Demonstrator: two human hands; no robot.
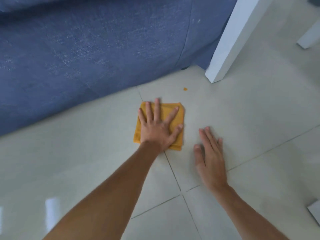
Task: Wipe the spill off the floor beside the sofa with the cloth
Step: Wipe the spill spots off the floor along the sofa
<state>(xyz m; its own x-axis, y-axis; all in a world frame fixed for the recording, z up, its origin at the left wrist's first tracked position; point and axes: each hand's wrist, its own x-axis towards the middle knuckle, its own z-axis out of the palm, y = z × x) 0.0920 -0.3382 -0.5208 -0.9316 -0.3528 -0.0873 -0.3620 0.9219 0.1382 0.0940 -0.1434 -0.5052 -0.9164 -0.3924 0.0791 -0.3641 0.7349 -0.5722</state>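
A folded orange cloth (178,116) lies flat on the pale tiled floor (242,118), close to the base of the blue sofa (86,49). My left hand (158,126) presses down on the cloth with fingers spread wide, covering most of it. My right hand (210,153) rests flat on the bare tile to the right of the cloth, fingers together, holding nothing. A small orange spot (185,89) sits on the floor beyond the cloth, between the sofa and a white leg. I cannot make out any other wet patch.
A white table leg (230,44) stands on the floor right of the sofa corner. Another white leg (310,38) shows at the far right, and a white corner (315,212) at the lower right edge. A dark sofa foot (184,68) peeks out.
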